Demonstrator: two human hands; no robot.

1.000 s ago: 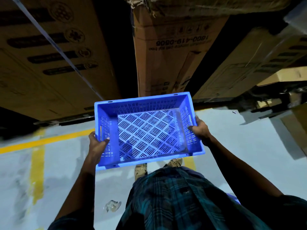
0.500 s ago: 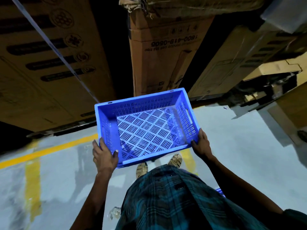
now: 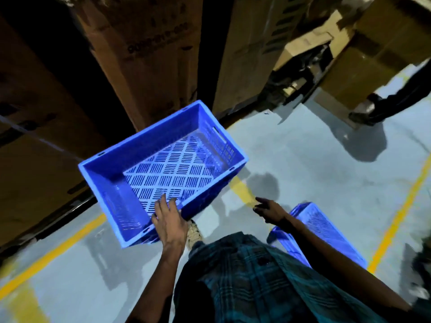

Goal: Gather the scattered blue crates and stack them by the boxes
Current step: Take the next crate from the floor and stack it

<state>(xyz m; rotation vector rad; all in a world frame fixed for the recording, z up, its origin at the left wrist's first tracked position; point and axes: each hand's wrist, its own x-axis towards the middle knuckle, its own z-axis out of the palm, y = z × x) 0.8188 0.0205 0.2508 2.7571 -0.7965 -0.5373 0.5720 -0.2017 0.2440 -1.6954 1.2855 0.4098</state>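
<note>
Gripped at its near long rim by the left hand (image 3: 169,223), whose fingers (image 3: 163,202) hook over the edge into the interior, the crate (image 3: 163,169) hangs tilted above the floor (image 3: 314,159), just before the boxes (image 3: 144,54). Right hand (image 3: 268,209) is free, holding nothing, its fingers loosely extended to the right of the crate and apart from it. Crate: rectangular moulded blue plastic, open-topped; its base is perforated with slots grouped in a diamond lattice, its side walls are pierced by finer vertical slits, and one short wall carries an elongated handle cut-out. A second crate (image 3: 319,231) of the same blue slotted plastic lies on the floor at lower right, partly hidden behind the right forearm. Boxes: tall brown corrugated cardboard cartons with printed black markings, too blurred to read, standing in a row with dark gaps between them. Floor: smooth, pale grey and faintly glossy, crossed by painted yellow lines (image 3: 396,220). A plaid shirt (image 3: 256,280) in dark green check fills the lower centre, with a shoe (image 3: 194,231) visible beneath the crate's near corner. Another person's dark legs (image 3: 391,99) stand at the upper right edge.
</note>
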